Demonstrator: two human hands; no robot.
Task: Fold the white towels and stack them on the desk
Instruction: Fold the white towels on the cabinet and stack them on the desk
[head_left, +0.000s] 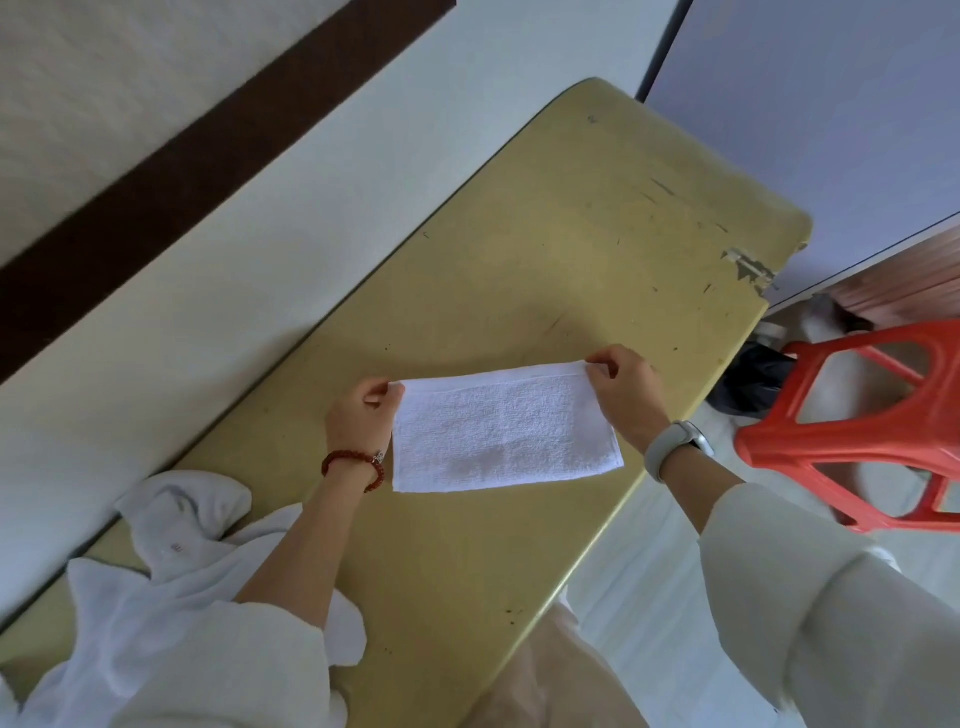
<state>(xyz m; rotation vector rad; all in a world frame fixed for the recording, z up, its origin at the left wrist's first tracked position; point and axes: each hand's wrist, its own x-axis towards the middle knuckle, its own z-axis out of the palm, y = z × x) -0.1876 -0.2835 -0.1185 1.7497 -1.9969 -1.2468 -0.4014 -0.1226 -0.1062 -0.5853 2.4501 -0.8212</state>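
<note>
unfolded pile (171, 561): you have a soft heap of white towels at the left end of the counter (571, 249), partly under your left sleeve; it looks limp and light, so expect it to slump when lifted.
left hand (361, 415): your grip pinches the towel's far left corner between thumb and fingers.
towel in hand (501, 431): folded to a flat rectangle, it lies mid-counter with its far edge held; the terry should be light, floppy and not slippery, so take it at the corners and keep the edge taut.
right hand (621, 387): your grip pinches the far right corner.
stool (857, 415): red plastic, beside the counter, apart from the work.
</note>
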